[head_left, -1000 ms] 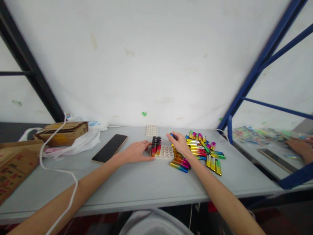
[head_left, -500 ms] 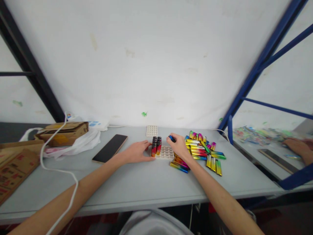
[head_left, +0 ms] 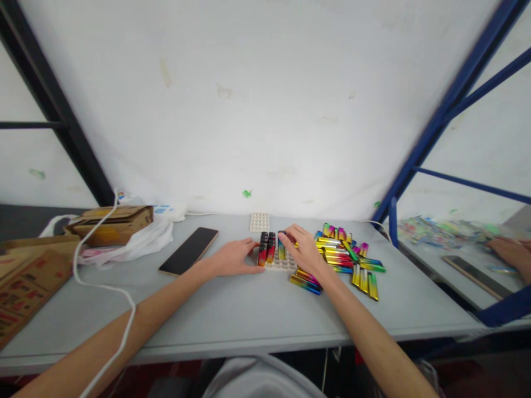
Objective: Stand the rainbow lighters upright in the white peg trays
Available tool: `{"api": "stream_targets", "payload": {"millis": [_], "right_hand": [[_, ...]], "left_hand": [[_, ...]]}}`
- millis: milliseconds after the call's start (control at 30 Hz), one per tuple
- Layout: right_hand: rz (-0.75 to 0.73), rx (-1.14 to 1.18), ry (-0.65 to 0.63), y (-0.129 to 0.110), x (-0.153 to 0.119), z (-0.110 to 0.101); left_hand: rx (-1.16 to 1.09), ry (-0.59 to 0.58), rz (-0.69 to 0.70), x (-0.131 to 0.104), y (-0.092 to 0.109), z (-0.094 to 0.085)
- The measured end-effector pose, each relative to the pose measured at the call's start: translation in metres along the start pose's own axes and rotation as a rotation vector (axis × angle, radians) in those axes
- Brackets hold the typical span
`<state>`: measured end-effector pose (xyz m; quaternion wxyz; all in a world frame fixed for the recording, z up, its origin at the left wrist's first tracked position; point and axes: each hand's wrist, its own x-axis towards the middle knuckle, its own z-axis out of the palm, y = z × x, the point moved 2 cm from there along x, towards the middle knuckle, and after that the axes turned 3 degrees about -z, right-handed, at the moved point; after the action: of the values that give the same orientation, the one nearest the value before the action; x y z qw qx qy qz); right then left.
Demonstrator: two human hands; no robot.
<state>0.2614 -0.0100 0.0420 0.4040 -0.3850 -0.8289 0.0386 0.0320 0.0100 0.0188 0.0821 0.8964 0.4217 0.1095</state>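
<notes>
– Yellow-and-blue; held how?
– As upright tube (head_left: 282,250), pinched in right hand (head_left: 303,249) at white tray (head_left: 284,265), with left hand (head_left: 234,257) spread wide beside red tubes (head_left: 263,255).
– Watch for what?
– Possibly knocking those over, through a slanted push or slipping tray.

Right hand (head_left: 305,250) — pinching upright tube (head_left: 281,250), white tray (head_left: 279,269)

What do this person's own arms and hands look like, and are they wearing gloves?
No gloves: the left hand and right hand are bare. The left arm and right arm narrow towards the wrists, with no sleeves, watch or bracelet showing. A white cable runs across the view of the left arm. Some grey cloth shows between the arms.
</notes>
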Motion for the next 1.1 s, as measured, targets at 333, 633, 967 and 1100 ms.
{"api": "stream_targets", "payload": {"millis": [333,633,967,1100], "right_hand": [[0.056,0.127,-0.233,0.003,-0.004,0.002],[0.039,0.153,-0.393,-0.003,-0.006,0.002],[0.141,-0.031,-0.508,0.014,-0.014,-0.044],[0.171,-0.162,-0.595,0.015,-0.043,-0.059]], "left_hand": [[0.014,-0.013,-0.003,0.000,-0.001,0.001],[-0.007,-0.003,0.007,-0.001,0.001,0.000],[0.003,-0.020,-0.017,0.000,0.001,-0.001],[-0.001,-0.023,-0.021,0.000,0.000,-0.001]]}}
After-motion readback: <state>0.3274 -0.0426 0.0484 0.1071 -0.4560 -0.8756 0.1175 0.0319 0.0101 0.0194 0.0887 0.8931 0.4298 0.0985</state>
